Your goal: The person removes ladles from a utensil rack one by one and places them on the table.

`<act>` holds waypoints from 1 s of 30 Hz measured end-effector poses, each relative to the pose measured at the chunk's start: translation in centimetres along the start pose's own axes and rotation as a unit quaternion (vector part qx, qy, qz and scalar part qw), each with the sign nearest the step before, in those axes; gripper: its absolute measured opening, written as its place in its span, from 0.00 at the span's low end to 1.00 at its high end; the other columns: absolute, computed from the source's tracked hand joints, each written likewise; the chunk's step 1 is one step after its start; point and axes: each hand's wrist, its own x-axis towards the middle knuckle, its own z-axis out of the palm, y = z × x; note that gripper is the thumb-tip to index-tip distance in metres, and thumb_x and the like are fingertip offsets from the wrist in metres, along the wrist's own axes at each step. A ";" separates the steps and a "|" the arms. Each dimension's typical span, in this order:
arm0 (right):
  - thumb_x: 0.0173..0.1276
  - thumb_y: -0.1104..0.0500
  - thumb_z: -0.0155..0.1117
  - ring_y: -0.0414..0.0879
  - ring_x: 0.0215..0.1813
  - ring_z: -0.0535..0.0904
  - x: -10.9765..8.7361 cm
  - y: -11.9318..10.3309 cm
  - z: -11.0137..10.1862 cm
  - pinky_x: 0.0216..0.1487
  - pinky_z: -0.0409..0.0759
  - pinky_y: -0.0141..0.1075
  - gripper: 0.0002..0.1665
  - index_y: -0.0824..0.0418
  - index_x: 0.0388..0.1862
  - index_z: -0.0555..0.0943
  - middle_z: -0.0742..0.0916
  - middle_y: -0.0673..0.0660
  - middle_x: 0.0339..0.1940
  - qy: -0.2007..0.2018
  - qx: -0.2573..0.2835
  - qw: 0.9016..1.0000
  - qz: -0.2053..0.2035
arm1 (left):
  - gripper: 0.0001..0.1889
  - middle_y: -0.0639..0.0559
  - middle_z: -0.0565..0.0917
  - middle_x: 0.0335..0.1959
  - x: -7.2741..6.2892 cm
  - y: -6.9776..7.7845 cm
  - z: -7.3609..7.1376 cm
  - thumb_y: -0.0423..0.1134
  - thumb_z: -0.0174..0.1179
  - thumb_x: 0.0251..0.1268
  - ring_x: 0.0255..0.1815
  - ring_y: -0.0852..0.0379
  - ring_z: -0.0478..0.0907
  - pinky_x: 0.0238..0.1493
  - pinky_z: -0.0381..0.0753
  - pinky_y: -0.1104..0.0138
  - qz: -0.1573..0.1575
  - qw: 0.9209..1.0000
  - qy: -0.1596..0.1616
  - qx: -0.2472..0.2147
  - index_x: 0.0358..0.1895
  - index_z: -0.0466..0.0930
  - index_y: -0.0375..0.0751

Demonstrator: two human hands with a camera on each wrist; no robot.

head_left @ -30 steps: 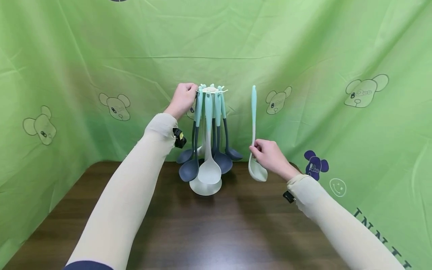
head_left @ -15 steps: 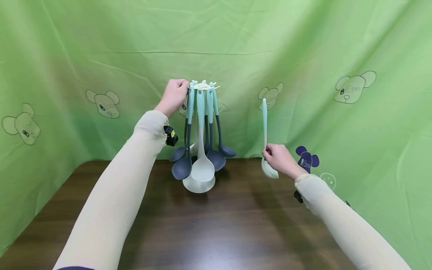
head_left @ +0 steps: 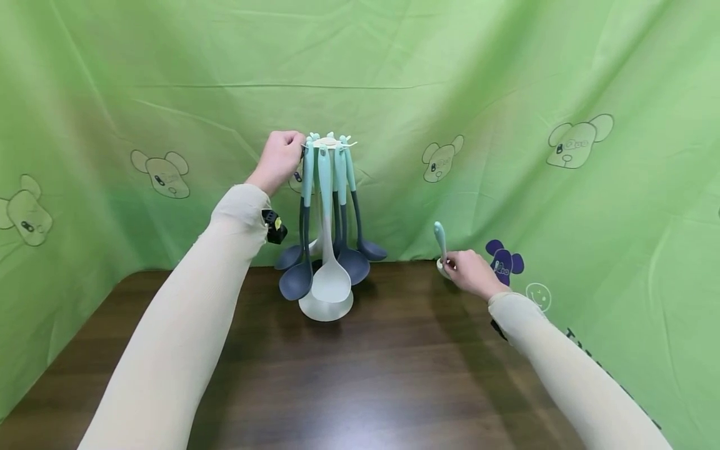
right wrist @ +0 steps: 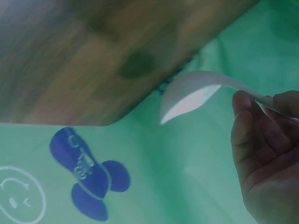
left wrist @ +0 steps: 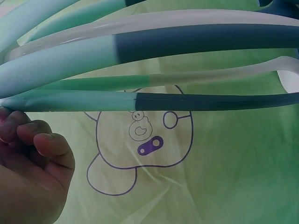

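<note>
My right hand pinches the neck of a white ladle with a mint handle, at the back right above the table. In the right wrist view the ladle's white bowl juts out from my fingers. My left hand grips the left edge of the top of a white utensil rack; its exact hold is hidden. Curled fingertips touch the end of a mint handle in the left wrist view. Around the rack hang several mint-handled ladles and spoons, among them a white ladle and a dark blue ladle.
The rack stands near the back edge of a dark brown wooden table. A green curtain printed with bear faces rises behind the table and along both sides.
My right hand has moved right and back with the ladle, whose handle now tips away from upright. My left hand keeps its place at the rack's top while the head view shifts.
</note>
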 end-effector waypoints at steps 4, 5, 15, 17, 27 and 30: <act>0.71 0.60 0.63 0.47 0.21 0.73 -0.6 1.2 0.8 0.23 0.74 0.44 0.06 0.55 0.32 0.83 0.81 0.51 0.20 0.007 -0.047 0.998 -0.027 | 0.19 0.59 0.62 0.15 -0.1 -0.1 0.1 0.40 0.43 0.77 0.21 0.60 0.59 0.26 0.62 0.68 -0.004 1.000 -0.003 -0.003 0.20 0.61 0.46; 0.71 0.60 0.63 0.47 0.21 0.72 -0.8 1.5 1.0 0.22 0.72 0.43 0.08 0.54 0.30 0.80 0.79 0.50 0.19 0.009 -0.059 0.998 -0.033 | 0.19 0.59 0.62 0.16 -0.1 -0.1 0.2 0.40 0.43 0.77 0.21 0.60 0.60 0.26 0.63 0.68 -0.005 1.000 -0.003 -0.002 0.21 0.61 0.45; 0.66 0.61 0.65 0.48 0.23 0.74 -1.8 2.6 3.6 0.22 0.75 0.48 0.12 0.50 0.25 0.75 0.78 0.49 0.20 0.001 -0.127 0.990 -0.063 | 0.20 0.59 0.62 0.15 -0.4 -0.1 -0.1 0.40 0.43 0.77 0.21 0.60 0.60 0.25 0.62 0.68 -0.001 1.000 -0.001 -0.005 0.20 0.61 0.45; 0.64 0.61 0.68 0.50 0.23 0.76 -2.0 2.7 4.3 0.23 0.76 0.50 0.12 0.50 0.25 0.75 0.79 0.50 0.20 0.012 -0.142 0.987 -0.081 | 0.20 0.60 0.62 0.15 -0.6 -0.2 -0.2 0.40 0.43 0.77 0.21 0.61 0.60 0.25 0.62 0.68 -0.004 1.000 0.000 -0.001 0.20 0.61 0.46; 0.58 0.61 0.71 0.50 0.19 0.75 -2.9 2.6 6.6 0.21 0.77 0.51 0.13 0.53 0.24 0.74 0.79 0.51 0.16 0.019 -0.226 0.960 -0.164 | 0.19 0.59 0.61 0.15 -0.9 -0.6 -0.7 0.40 0.43 0.76 0.20 0.60 0.59 0.24 0.61 0.67 -0.017 1.000 0.010 0.011 0.20 0.61 0.45; 0.56 0.62 0.71 0.49 0.17 0.74 -3.3 2.5 7.2 0.20 0.77 0.50 0.13 0.54 0.21 0.75 0.79 0.52 0.15 0.024 -0.262 0.944 -0.197 | 0.19 0.59 0.61 0.15 -0.9 -0.7 -0.6 0.41 0.43 0.77 0.20 0.60 0.59 0.24 0.61 0.68 -0.020 1.000 0.005 0.010 0.21 0.61 0.46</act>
